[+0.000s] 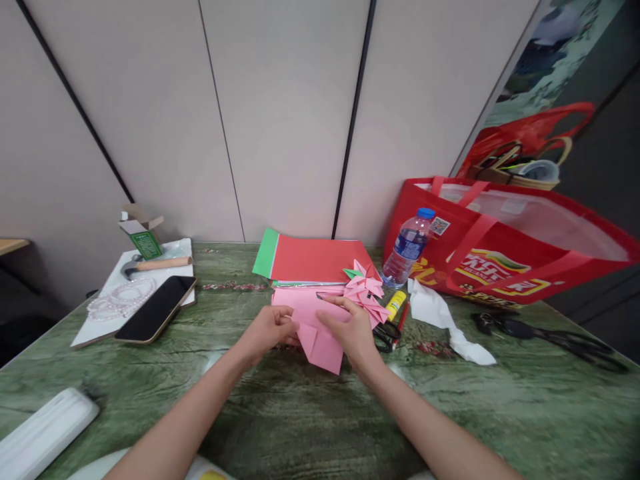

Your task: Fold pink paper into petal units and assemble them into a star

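Observation:
A sheet of pink paper (325,357), partly folded and creased, is held up between my two hands over the table. My left hand (273,328) pinches its left edge, fingers closed. On the right side, my right hand (351,327) grips the paper with thumb in front and index finger stretched along the top. Folded pink paper flowers (364,287) with a green piece lie just behind my right hand. Behind the held sheet is a stack of coloured paper, with a red sheet (320,259) on top and a green sheet (266,253) at its left.
A yellow glue stick (396,305) and black-handled scissors (386,337) lie right of my hands. Beyond them stand a water bottle (410,247) and a red bag (475,247), with white tissue (440,313) before it. Leftward are a phone (157,310), hammer (163,263) and small green box (143,237).

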